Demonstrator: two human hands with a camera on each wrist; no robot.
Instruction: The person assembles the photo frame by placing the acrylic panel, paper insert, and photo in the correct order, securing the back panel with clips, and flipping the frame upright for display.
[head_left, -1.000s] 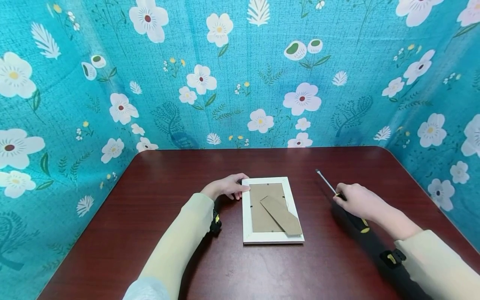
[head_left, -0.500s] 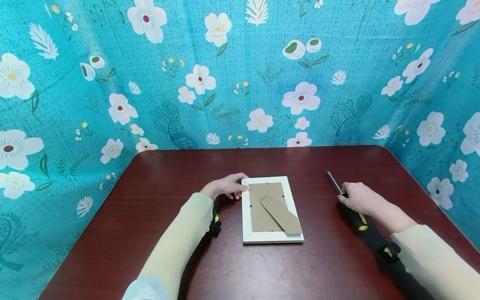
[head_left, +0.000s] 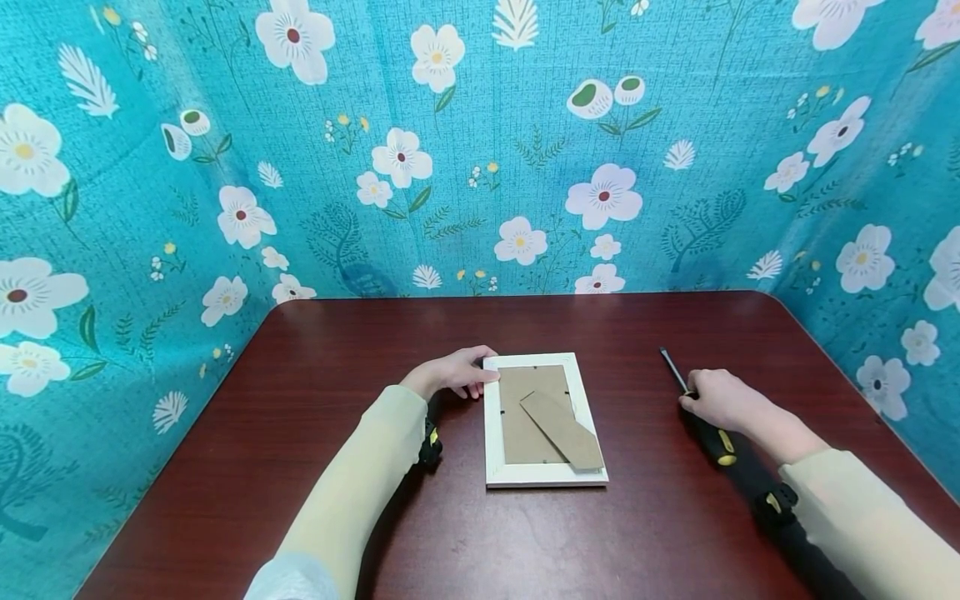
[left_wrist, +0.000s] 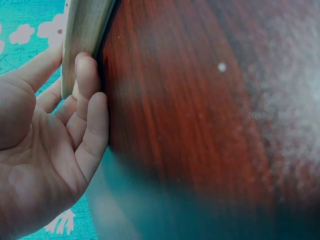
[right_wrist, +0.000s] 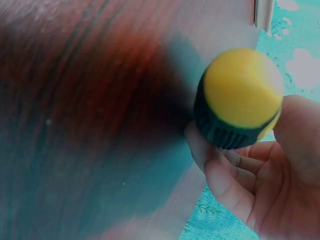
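Note:
A white picture frame (head_left: 493, 433) lies back side up on the table, its brown backing board (head_left: 517, 433) showing. A cardboard stand leg (head_left: 564, 429) slants across that board. At the frame's upper left corner my left hand (head_left: 453, 372) holds on, thumb on top and fingers along the side; the left wrist view has fingertips against the frame's edge (left_wrist: 85, 30). To the right, my right hand (head_left: 723, 400) grips a screwdriver (head_left: 716, 440) by its black and yellow handle, the shaft pointing away from me. Its yellow handle end (right_wrist: 242, 87) fills much of the right wrist view.
The dark reddish wooden table (head_left: 315, 350) has rounded far corners. A teal flowered curtain (head_left: 465, 150) hangs behind it and along both sides. Wrist cameras (head_left: 430, 446) are strapped to both forearms.
My right hand has shifted slightly right with the screwdriver, whose tip now lies farther right and a little nearer to me. My left hand and the picture frame have stayed put.

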